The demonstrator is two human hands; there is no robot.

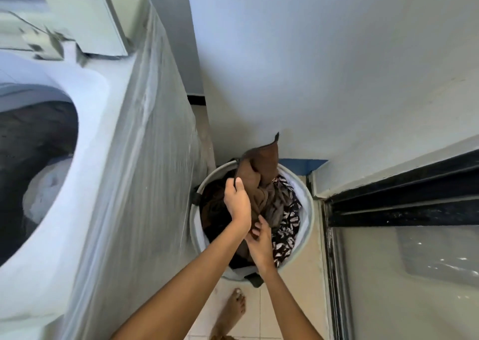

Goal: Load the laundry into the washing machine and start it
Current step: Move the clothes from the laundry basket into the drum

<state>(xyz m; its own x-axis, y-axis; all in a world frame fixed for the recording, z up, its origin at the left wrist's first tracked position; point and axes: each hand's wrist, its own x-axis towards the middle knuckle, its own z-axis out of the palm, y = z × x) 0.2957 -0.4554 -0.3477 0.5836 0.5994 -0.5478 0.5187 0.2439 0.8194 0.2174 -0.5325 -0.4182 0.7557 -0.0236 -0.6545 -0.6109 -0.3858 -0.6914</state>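
Observation:
A round white laundry basket (307, 202) stands on the floor to the right of the washing machine (129, 158). It holds dark clothes and a black-and-white patterned garment (286, 231). My left hand (237, 202) grips a brown garment (261, 168) and holds it up above the basket. My right hand (259, 241) is lower in the basket, its fingers on the lower part of the same brown cloth. The machine's top lid (85, 16) is up, and the drum (33, 163) holds dark and light laundry.
A white wall (311, 67) rises right behind the basket. A dark sliding-door frame (388, 197) runs along the right. A bare foot (230, 311) stands on the beige tiled floor just in front of the basket. The machine's side is wrapped in plastic film.

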